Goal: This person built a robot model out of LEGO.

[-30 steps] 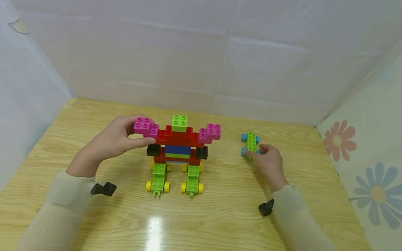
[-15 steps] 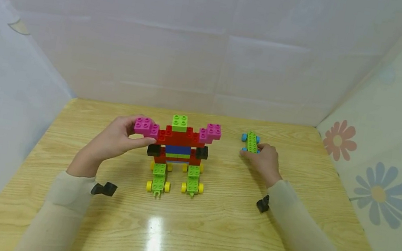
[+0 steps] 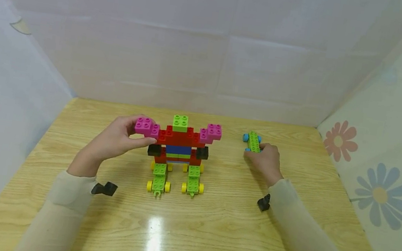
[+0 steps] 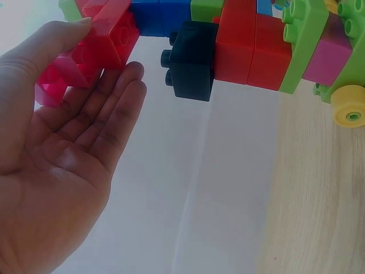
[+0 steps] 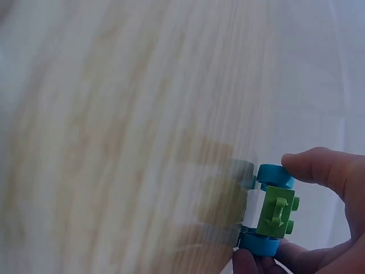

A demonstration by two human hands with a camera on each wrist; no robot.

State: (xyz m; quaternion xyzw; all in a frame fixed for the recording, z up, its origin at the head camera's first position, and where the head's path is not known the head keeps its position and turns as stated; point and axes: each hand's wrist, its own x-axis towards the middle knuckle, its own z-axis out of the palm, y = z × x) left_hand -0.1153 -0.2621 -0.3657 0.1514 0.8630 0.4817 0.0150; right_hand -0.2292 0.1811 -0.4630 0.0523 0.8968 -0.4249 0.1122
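A toy-brick figure (image 3: 179, 140) stands upright on the table, with a red and blue body, pink raised arms and a lime block on top. My left hand (image 3: 114, 138) holds its pink and red arm on the left side. In the left wrist view the thumb lies on the red brick (image 4: 114, 37), with the fingers behind it. To the right, my right hand (image 3: 265, 161) grips a small green wheeled brick base (image 3: 254, 142) by its near end. The right wrist view shows thumb and fingers pinching its blue wheels (image 5: 275, 174) from both sides.
Two lime wheeled bases with yellow wheels (image 3: 167, 187) form the figure's feet on the wooden table (image 3: 198, 239). A pale cloth wall (image 3: 217, 71) rises behind the table's far edge, and patterned cloth stands at both sides.
My right hand has shifted round the near end of the green wheeled base, which has moved slightly right and turned a little. My left hand and the figure have stayed nearly still.
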